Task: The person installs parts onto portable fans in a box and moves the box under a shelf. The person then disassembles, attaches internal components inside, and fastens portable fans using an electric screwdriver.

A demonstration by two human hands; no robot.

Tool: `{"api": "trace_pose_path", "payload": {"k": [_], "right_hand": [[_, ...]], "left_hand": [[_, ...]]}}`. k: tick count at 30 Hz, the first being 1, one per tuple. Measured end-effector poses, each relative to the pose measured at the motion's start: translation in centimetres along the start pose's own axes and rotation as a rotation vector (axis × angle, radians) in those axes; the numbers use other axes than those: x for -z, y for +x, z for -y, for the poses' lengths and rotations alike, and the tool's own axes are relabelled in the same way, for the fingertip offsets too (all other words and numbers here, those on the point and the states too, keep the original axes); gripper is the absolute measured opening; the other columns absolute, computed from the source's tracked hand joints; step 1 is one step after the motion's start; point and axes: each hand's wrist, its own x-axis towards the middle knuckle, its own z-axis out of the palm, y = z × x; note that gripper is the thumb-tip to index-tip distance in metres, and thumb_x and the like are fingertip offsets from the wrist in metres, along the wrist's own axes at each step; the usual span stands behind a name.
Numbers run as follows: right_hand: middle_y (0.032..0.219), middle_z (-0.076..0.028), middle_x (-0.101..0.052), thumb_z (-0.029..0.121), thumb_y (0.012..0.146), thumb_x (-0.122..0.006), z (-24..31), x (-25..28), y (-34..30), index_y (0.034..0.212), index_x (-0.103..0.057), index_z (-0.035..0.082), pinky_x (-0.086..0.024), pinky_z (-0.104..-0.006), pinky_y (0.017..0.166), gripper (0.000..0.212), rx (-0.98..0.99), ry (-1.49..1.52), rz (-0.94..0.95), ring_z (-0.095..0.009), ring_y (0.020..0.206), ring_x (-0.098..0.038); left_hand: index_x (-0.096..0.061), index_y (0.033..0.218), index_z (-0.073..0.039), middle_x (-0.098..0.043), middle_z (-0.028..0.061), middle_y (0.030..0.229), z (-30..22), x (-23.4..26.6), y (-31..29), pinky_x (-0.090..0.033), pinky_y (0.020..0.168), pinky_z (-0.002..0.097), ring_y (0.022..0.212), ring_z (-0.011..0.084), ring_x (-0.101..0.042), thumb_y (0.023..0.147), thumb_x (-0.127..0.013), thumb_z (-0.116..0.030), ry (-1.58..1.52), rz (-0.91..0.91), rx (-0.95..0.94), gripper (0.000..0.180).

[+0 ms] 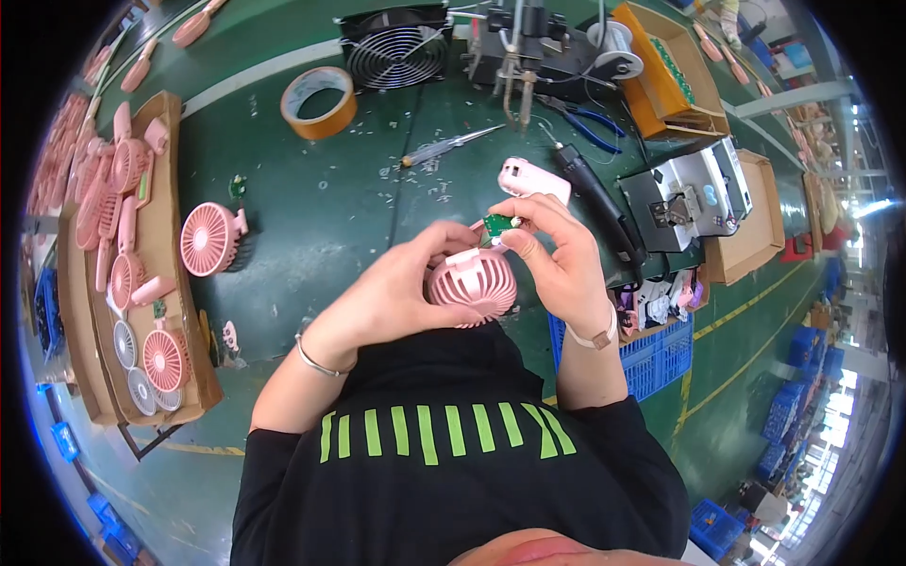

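My left hand point(392, 288) is closed around a pink round fan head point(483, 288) with a slotted grille, held just above the table's near edge. Between the thumb and forefinger of my right hand point(564, 264) is a small green circuit board point(496, 224), right above the fan head. Part of the board is covered by those fingertips. Thin wiring seems to run from it toward the fan, though the fingers hide most of it. A pale pink handle shell point(538, 181) lies just beyond my right hand.
At left, a cardboard tray point(179, 236) holds pink fans; another fan point(209, 240) stands beside it. Tape point(319, 102), a screwdriver point(444, 149), a black electric screwdriver point(599, 203), blue pliers point(590, 124) and a soldering stand point(514, 57) lie beyond. A blue crate point(651, 363) sits right.
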Motion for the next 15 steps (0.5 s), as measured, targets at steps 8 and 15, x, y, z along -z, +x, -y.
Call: {"api": "trace_pose_path", "payload": {"k": [8, 15], "right_hand": [[0.085, -0.007, -0.062, 0.007, 0.086, -0.065, 2.5, -3.6, 1.2, 0.102, -0.067, 0.002, -0.044, -0.0268, 0.072, 0.017, 0.022, 0.099, 0.067, -0.015, 0.077, -0.055], [0.076, -0.007, -0.064, 0.028, 0.100, -0.047, 3.2, -7.8, 2.3, 0.111, -0.054, -0.001, -0.050, -0.0242, 0.049, 0.032, -0.269, 0.468, 0.503, -0.012, 0.055, -0.062]], "left_hand": [[-0.058, 0.112, -0.001, -0.065, 0.0119, 0.106, -4.5, 3.1, -6.2, -0.049, 0.086, 0.0327, 0.098, 0.0236, -0.063, 0.068, -0.074, 0.000, 0.585, -0.482, -0.053, 0.047], [-0.066, 0.100, -0.010, -0.065, 0.0057, 0.110, -3.4, 4.9, -7.7, -0.043, 0.092, 0.0438, 0.111, 0.0277, -0.056, 0.064, -0.071, 0.000, 1.064, -0.487, -0.524, 0.037]]}}
